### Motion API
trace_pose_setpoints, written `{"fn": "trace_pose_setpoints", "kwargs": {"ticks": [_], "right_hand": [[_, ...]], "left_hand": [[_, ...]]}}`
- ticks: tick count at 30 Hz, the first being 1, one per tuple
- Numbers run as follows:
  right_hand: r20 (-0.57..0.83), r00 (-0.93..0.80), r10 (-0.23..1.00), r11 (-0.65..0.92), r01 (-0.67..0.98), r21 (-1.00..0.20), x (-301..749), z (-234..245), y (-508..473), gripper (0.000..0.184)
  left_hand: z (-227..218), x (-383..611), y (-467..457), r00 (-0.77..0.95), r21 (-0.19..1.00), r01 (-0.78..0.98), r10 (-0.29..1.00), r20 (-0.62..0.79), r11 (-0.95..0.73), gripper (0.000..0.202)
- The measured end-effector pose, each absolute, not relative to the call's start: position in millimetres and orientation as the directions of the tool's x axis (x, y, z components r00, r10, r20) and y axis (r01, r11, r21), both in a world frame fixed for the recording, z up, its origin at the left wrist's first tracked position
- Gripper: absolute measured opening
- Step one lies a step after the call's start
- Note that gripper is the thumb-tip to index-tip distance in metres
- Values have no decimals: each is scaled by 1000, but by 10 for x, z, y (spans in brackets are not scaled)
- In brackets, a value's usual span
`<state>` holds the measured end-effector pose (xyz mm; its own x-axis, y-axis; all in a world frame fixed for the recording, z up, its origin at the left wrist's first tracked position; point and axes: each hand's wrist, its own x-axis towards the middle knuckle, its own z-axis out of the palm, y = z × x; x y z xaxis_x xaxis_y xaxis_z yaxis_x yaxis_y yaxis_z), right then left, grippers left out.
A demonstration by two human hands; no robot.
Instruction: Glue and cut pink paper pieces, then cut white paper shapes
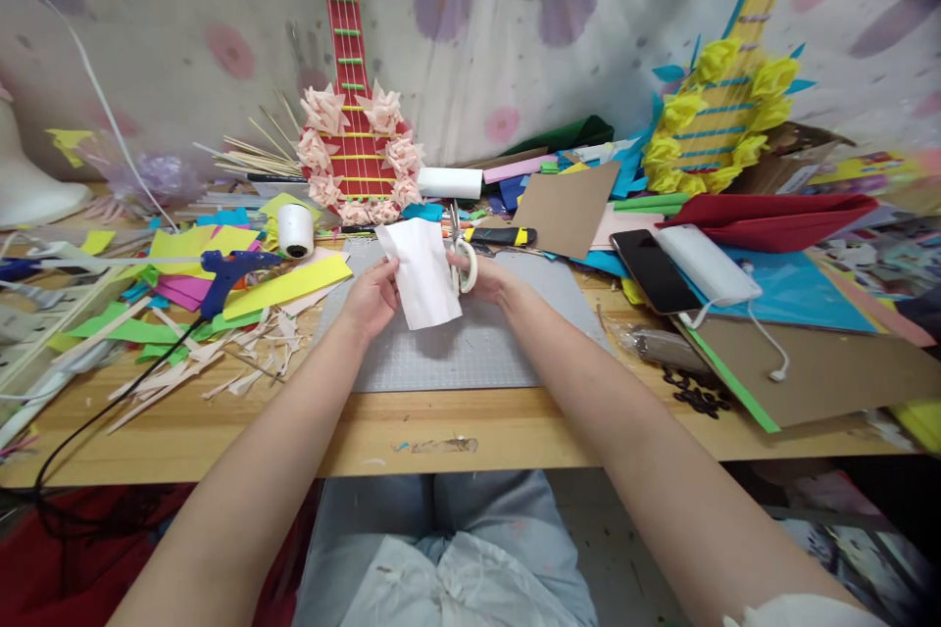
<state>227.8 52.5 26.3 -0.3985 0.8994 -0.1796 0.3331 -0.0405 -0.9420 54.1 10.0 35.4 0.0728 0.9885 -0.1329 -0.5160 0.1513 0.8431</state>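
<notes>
A sheet of white paper is held up over the grey cutting mat. My left hand is closed on the paper's left edge, thumb in front. On the other side, my right hand is closed around a pair of scissors with pale handles, the blades pointing up and away from me. The right fingers also reach the paper's right edge, partly hidden behind it. A yellow-and-black utility knife lies just beyond the right hand.
A blue glue gun lies at left among paper scraps, near a white thread spool. A red paper guitar and a yellow one lean at the back. At right are a phone, a power bank and cardboard.
</notes>
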Motion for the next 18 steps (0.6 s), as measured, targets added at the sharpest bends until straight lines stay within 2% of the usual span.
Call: {"fn": "trace_pose_setpoints", "kwargs": {"ticks": [3,8,11,15,18], "right_hand": [[-181,-443,878,-123,156,-980,2324,244,516,38],[-183,-290,939,-132,187,-973,2372,320,586,43],[-130,-205,970,-59,324,-944,2377,418,635,44],[-67,-125,990,15,561,-827,2351,511,688,45],[-27,-127,991,58,615,-787,2331,537,734,55]], "left_hand": [[356,588,104,24,858,-489,985,-169,159,18],[214,640,140,-120,898,-396,958,-260,194,9],[128,657,168,-146,897,-393,950,-278,202,6],[90,684,199,-147,890,-413,950,-276,194,5],[98,699,209,-169,886,-423,945,-280,187,7]]}}
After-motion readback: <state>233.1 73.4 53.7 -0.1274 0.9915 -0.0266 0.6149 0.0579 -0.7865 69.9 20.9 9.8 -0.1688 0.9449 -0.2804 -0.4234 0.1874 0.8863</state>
